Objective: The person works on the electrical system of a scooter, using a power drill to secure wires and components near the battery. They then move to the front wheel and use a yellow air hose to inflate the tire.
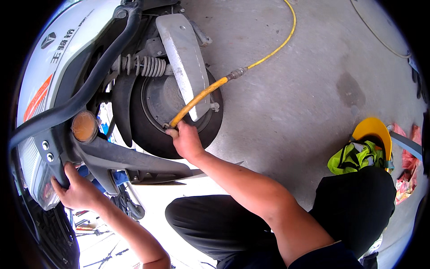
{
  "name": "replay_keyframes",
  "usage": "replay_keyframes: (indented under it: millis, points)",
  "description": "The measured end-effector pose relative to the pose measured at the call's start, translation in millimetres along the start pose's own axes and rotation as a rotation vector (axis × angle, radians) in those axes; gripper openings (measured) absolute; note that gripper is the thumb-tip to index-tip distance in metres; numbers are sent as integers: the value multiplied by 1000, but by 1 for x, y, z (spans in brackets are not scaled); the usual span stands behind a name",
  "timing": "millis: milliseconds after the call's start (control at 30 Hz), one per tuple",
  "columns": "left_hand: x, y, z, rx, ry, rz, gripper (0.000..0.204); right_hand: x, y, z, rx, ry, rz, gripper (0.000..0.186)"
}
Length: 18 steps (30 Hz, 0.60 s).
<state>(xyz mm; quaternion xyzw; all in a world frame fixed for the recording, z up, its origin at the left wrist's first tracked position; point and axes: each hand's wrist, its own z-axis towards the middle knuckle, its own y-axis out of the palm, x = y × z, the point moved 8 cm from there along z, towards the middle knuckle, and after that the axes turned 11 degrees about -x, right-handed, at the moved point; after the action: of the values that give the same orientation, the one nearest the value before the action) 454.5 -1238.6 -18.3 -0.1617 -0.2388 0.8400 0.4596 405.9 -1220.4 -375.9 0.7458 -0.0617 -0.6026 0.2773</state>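
Note:
With my right hand [186, 140] I grip the end of a yellow air hose [201, 97] against the rim of the scooter's rear wheel [154, 139]. My fingers hide where the hose end meets the wheel. A metal coupling [236, 73] joins the thick hose section to a thinner yellow hose [280, 47]. My left hand [77, 190] is wrapped round a dark bracket [56, 168] at the scooter's tail, beside the clear tail light [45, 190]. An orange round reflector [84, 127] sits between that hand and the wheel.
The white scooter body [85, 20] fills the upper left, with a black rail [96, 80] and a spring shock absorber [145, 66]. A grey cover [181, 62] spans the wheel. On the concrete floor at right lie a yellow helmet [374, 127] and a fluorescent garment [356, 157], beside my knee.

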Motion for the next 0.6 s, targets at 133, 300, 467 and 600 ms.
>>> replay_keyframes:
  millis: [133,300,467,600]
  points:
    - [0,-1,0,12,26,15,65,-5,-3,-2,-1,5,-10,20]
    - [3,-1,-1,10,38,38,61,-4,-2,-2,-35,37,25,22]
    - [2,-1,-1,2,26,26,60,-7,-4,-3,-32,37,28,21]
    - [4,-1,-1,1,24,19,61,-7,-4,-3,-46,54,15,21]
